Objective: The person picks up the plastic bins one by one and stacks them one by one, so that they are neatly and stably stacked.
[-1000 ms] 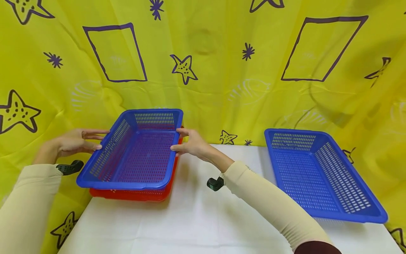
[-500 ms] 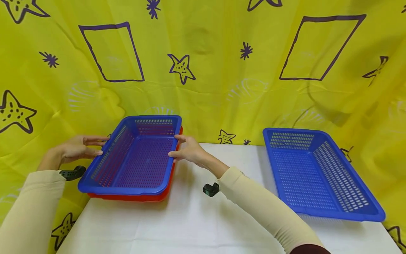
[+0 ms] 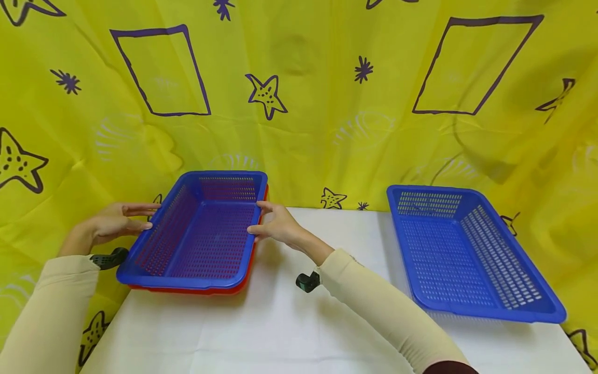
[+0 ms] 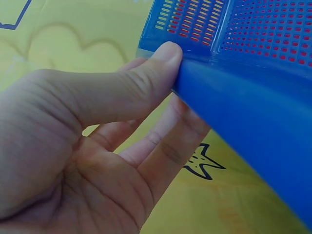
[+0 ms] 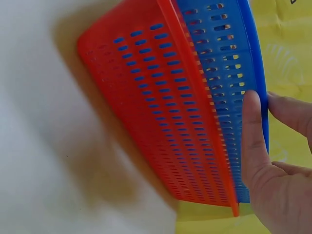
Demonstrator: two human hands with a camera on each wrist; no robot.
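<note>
A blue plastic basket (image 3: 215, 236) with slotted walls sits nested inside a red basket (image 5: 161, 102) at the left of the table. The blue rim stands a little above the red one. My left hand (image 3: 114, 223) pinches the blue basket's left rim; in the left wrist view the thumb lies on top and fingers reach underneath. On the opposite side, my right hand (image 3: 280, 223) grips the right rim between thumb and fingers. Most of the red basket is hidden from the head view, though its side wall shows in the right wrist view.
A second blue basket (image 3: 453, 265) stands at the right of the white-covered table (image 3: 289, 332). Behind and along the sides hangs a yellow curtain (image 3: 308, 135) printed with stars and fish. The nested baskets are close to it.
Both hands have lowered the blue basket into the red one, narrowing the gap between their rims. The right-hand basket stays in place; the head view shifts slightly.
</note>
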